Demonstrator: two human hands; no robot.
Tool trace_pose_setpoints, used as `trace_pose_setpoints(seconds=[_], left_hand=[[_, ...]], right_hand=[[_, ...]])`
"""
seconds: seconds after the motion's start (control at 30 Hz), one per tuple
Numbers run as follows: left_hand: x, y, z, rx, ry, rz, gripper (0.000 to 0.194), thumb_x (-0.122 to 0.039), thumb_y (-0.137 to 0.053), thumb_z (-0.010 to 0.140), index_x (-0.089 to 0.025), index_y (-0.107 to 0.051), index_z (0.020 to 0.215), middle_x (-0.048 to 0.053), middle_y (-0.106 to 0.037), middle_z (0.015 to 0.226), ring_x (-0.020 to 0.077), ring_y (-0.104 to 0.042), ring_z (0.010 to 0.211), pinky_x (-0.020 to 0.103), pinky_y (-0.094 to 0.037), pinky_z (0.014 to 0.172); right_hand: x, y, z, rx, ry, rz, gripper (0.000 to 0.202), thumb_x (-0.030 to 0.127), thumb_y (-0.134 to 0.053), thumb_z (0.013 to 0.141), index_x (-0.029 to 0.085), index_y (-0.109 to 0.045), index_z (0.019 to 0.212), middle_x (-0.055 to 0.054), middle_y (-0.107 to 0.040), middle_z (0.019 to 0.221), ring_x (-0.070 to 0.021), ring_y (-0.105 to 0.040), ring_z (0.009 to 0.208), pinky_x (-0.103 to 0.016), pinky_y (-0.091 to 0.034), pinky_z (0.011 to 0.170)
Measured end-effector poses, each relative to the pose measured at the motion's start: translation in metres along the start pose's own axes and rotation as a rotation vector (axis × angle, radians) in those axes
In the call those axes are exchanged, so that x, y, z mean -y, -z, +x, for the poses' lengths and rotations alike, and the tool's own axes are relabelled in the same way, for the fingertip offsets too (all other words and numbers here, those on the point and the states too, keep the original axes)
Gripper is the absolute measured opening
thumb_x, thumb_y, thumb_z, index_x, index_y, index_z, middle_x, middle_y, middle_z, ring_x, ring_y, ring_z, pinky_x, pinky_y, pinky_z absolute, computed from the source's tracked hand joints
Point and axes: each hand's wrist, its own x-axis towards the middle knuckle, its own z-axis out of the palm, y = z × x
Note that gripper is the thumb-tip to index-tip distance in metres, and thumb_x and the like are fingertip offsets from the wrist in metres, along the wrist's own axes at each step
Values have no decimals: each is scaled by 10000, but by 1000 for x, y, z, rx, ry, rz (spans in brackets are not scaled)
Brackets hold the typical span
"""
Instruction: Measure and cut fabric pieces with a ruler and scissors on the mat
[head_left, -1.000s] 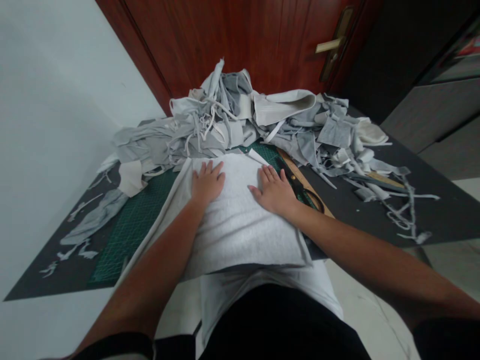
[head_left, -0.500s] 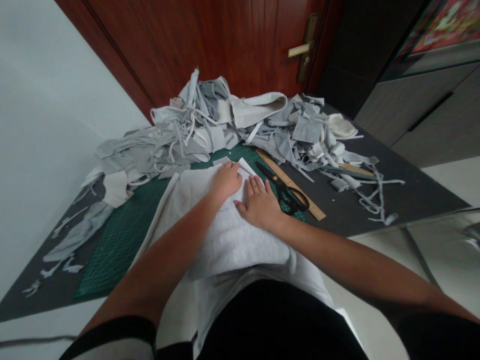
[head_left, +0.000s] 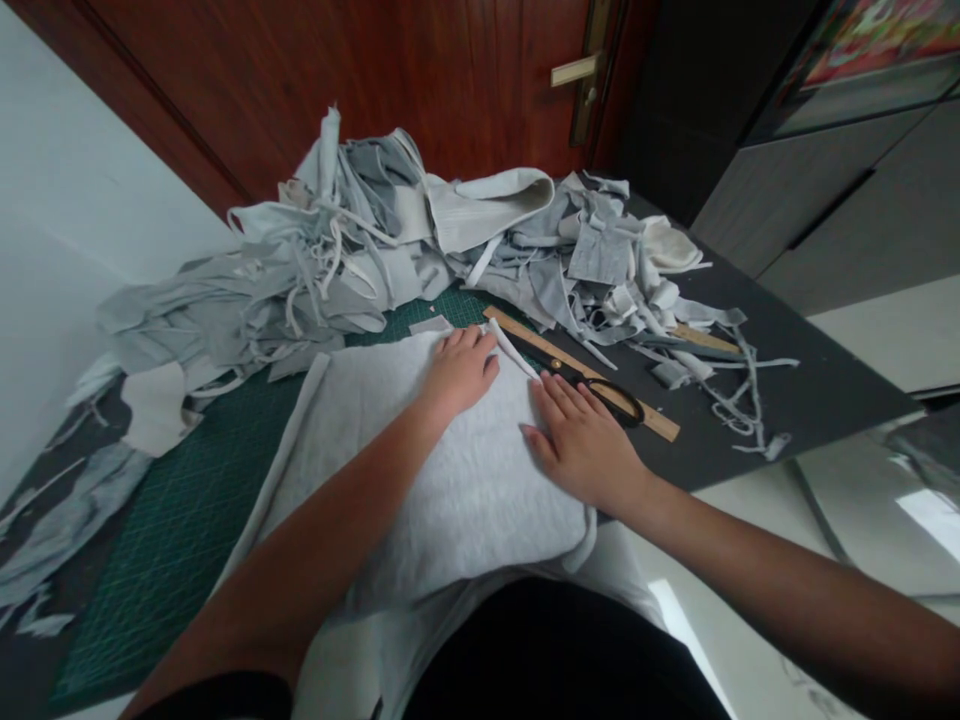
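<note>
A light grey piece of fabric [head_left: 450,490], folded in layers, lies on the green cutting mat [head_left: 202,490] and hangs over the table's near edge. My left hand [head_left: 459,372] rests on its far part, palm down, fingers stretched and close to the upper edge. Flat on the right side of the fabric is my right hand [head_left: 581,435], its fingers extended and the thumb apart. Just beyond the right fingertips, black-handled scissors [head_left: 611,395] lie across a wooden ruler [head_left: 660,425]. The edge between my hands is rolled up in a narrow fold.
A long heap of grey and white fabric scraps [head_left: 397,230] covers the back of the dark table [head_left: 832,385]. More scraps [head_left: 82,520] lie at the left. Behind stands a red-brown door [head_left: 375,70] with a handle [head_left: 574,70]; a grey cabinet [head_left: 817,190] is at the right.
My right hand has slid right and slightly nearer along the fabric, towards the scissors. The fabric looks flatter and more spread out. My view has shifted a little; my left hand stays near the far edge.
</note>
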Motion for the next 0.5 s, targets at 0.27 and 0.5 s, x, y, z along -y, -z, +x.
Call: trace_pose_setpoints(seconds=[0.27,0.5], left_hand=[[-10,0,-3,163,-29,-48,539,-382,-427,1048,-356,-421,1586,57,-346,1701,340,-288,1573,585,-231,1252],[-21,0,1,213,-153,-130,543,-214,-329,1038,-217,-430,1572,19,-379,1688,200,-308,1574,444,-212,1306]], right_hand=[[-17,3,0,-24,-88,-74,616,406,-397,1072,16,-482,1541,-211,-468,1605,-327,-434,1506,-517,-317,1253],[-10,0,17,-78,172,-34,548,56,-413,971,3,-527,1505,-205,-482,1601,-314,-452,1487,-452,-374,1245]])
